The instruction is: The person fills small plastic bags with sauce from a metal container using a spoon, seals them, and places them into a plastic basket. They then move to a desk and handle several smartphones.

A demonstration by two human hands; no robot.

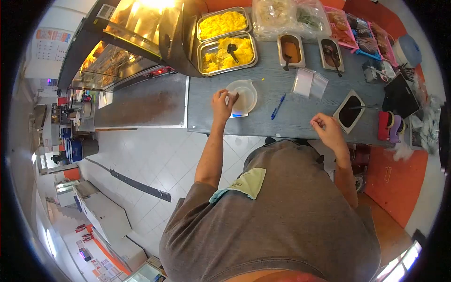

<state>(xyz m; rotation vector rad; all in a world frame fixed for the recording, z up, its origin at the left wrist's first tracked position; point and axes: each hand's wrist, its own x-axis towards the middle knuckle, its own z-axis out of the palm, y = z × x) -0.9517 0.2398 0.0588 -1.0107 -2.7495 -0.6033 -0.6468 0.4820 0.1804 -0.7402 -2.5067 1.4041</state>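
Observation:
My left hand [222, 104] is at the left rim of a round translucent bowl [245, 97], its fingers bent around a small dark piece over the bowl. The bowl rests on a white and blue item [239, 115], mostly hidden beneath it. To the right, my right hand [325, 126] hovers near the table's front edge with curled fingers; whether anything is between them is too small to tell. A blue pen [278, 106] and clear plastic bags [311, 83] lie between the hands. Just right of my right hand sits a metal tray of dark sauce [343, 117].
Two trays of yellow food [224, 71] stand at the back beside a lit glass display case [123, 56]. Two sauce containers [291, 50] and bagged food [282, 16] are behind the plastic bags. A tape dispenser [384, 126] and dark tablet-like panel [400, 96] occupy the right end.

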